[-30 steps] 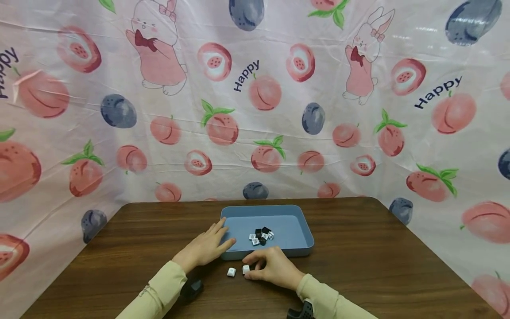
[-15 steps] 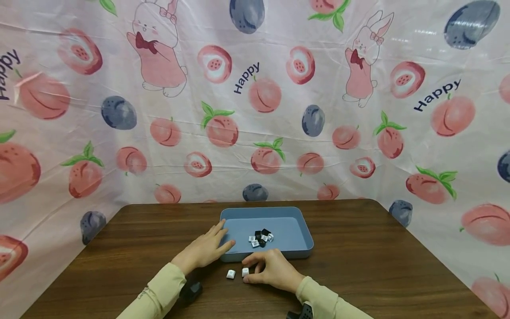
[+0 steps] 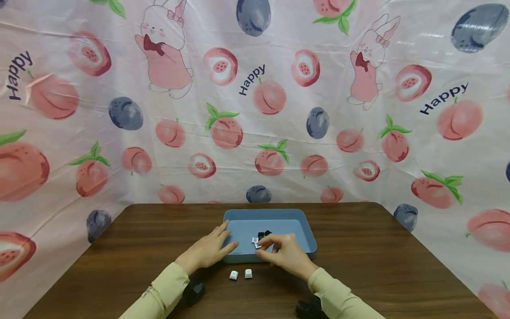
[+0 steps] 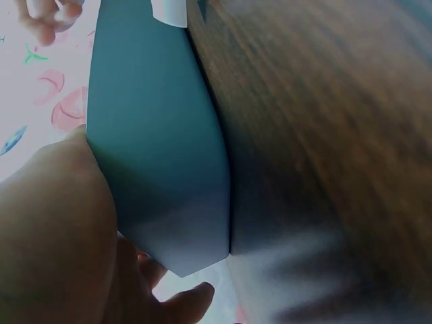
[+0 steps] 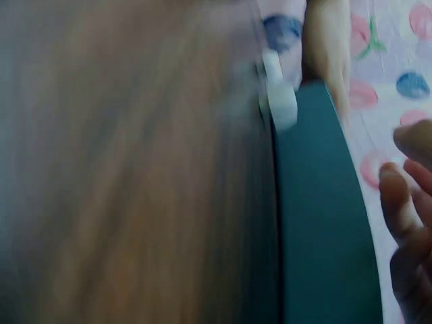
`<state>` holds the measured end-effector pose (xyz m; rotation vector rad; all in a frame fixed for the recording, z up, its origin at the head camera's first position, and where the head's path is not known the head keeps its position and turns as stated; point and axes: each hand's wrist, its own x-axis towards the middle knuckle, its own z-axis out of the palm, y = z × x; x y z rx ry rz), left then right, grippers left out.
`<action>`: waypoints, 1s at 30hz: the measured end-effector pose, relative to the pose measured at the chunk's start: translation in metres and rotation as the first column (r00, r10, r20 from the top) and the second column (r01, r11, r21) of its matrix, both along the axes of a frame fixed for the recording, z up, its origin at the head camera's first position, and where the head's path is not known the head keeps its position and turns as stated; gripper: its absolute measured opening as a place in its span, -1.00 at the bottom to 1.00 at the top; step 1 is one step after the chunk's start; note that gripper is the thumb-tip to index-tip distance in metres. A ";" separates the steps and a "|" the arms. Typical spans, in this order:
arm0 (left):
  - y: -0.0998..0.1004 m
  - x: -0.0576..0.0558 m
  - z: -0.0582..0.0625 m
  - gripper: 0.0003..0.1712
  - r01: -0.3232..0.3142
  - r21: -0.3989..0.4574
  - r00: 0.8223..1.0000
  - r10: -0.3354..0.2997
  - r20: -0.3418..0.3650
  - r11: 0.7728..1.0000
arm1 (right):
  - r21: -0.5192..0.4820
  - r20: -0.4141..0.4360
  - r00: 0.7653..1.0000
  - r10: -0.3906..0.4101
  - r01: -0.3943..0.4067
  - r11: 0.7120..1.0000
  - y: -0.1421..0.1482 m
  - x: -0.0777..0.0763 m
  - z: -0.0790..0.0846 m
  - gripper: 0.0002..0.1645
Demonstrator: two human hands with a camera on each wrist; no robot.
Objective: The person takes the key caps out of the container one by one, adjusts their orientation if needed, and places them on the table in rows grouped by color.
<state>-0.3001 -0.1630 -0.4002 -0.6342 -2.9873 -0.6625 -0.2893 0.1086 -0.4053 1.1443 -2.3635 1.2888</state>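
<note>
A shallow blue tray (image 3: 243, 258) serves as the reference object, standing on a dark wood-grain table (image 3: 358, 266). At its left side lies the left hand (image 3: 205, 254), fingers extended and spread along the rim — the thumb held away from them, over the tray's near left part. At its near wall hovers the right hand (image 3: 287, 255), thumb and forefinger bent toward each other with their tips apart; in the right wrist view, the patterned backdrop shows through the gap between them.

Just in front of the tray's near wall, on the table, sit a white keycap (image 3: 233, 275) and, to its right, a second white keycap (image 3: 249, 274), side by side and slightly apart. Inside the tray, toward the middle, lies a cluster of black and white keycaps (image 3: 261, 235); the right hand covers part of it, so the number cannot be told. One white cap at the cluster's left edge bears a dark marking.

Pale yellow sleeves (image 3: 159, 288) enter from the tray's near side, with a black wrist device (image 3: 194, 293) beneath the left forearm and another below the right. Behind the tray — and to both sides — hangs a patterned curtain (image 3: 291, 190) printed with peaches, blue fruits, rabbits and the word "Happy".
</note>
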 end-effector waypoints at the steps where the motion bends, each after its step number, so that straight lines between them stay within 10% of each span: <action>1: 0.001 0.000 0.000 -0.19 0.003 0.000 1.000 -0.003 0.002 1.000 | -0.007 -0.037 0.998 -0.045 0.045 0.999 0.004 -0.003 0.000 -0.75; 5: 0.008 -0.001 0.000 -0.20 0.021 -0.006 1.000 -0.021 0.016 1.000 | 0.016 -0.188 0.956 -0.225 0.232 0.973 0.024 -0.013 -0.006 -0.83; 10: 0.013 -0.004 0.001 -0.19 0.020 -0.022 1.000 -0.020 0.016 1.000 | 0.124 -0.151 0.941 -0.303 0.322 0.938 0.040 -0.022 -0.011 -0.67; 30: 0.000 -0.001 0.000 -0.18 0.005 0.005 1.000 -0.005 0.028 1.000 | 0.265 0.053 0.984 -0.173 0.153 0.952 0.033 -0.028 -0.003 -0.55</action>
